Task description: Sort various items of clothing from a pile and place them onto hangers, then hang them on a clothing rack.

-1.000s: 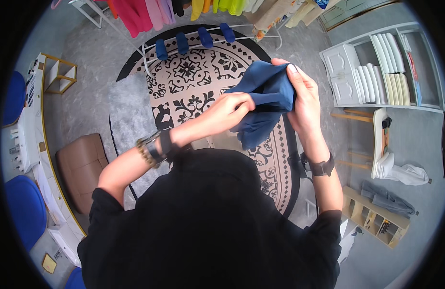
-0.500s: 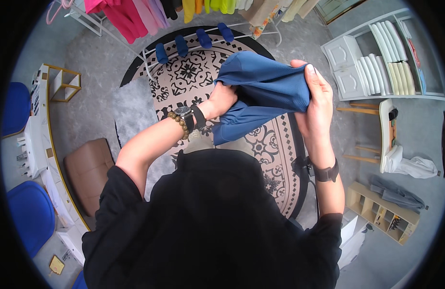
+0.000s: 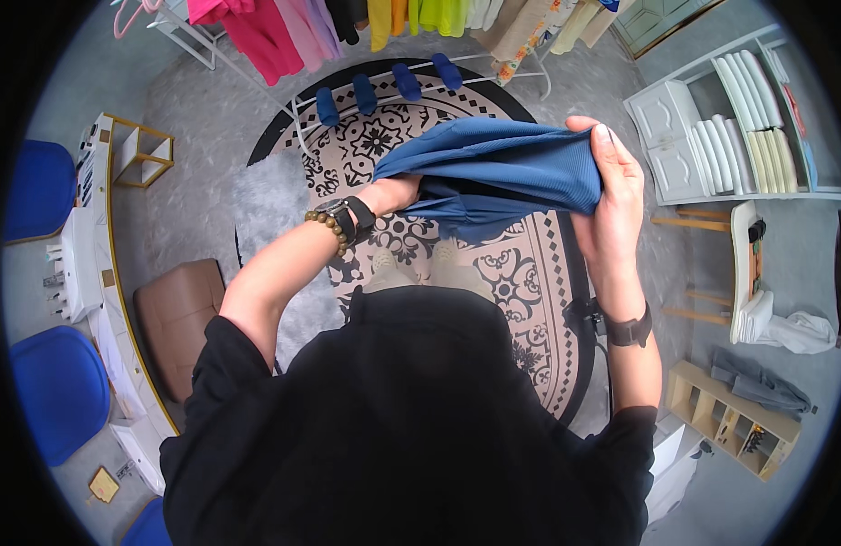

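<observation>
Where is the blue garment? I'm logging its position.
Head view, upper centre: blue garment held between left hand and right hand, above the patterned rug.

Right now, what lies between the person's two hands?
In the head view, only the blue ribbed garment spans between them: the right hand grips one end, and the left hand is tucked into the other.

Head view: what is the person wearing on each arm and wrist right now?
Both forearms are bare below short black sleeves. The left wrist carries a black watch on a dark strap, with a brown beaded bracelet right beside it. The right wrist has a plain black band. No gloves or rings show on the left hand or the right hand.
</observation>
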`<state>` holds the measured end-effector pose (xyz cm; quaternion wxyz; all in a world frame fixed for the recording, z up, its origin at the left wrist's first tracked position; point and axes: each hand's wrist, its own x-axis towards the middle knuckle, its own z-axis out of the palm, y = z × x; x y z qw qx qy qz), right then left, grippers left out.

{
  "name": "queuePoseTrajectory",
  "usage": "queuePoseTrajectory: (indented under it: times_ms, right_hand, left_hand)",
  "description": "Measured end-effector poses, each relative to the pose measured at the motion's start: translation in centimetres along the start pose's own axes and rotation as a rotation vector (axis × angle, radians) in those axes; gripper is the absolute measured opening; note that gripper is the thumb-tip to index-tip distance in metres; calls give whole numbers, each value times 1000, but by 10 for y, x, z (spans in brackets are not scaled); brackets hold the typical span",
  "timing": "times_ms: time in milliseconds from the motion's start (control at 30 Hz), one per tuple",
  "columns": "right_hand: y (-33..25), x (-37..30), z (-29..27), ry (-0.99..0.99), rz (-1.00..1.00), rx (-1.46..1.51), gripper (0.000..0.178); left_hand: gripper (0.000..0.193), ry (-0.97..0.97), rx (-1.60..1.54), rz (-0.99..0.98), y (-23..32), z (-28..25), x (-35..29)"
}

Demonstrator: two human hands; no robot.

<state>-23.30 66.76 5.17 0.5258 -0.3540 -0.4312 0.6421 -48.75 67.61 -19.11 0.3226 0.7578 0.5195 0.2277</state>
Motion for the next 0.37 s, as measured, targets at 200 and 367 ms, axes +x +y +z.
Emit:
queuePoseTrajectory:
  times_ms: [200,367]
  right_hand:
    - [-1,5,6,10,-53,-94,31]
    - [-1,5,1,30,-49,-179,30]
  left_hand:
    - [34,-19,-361,-344,14,-17,-3]
    - [46,-475,128,-321,20,-47,3]
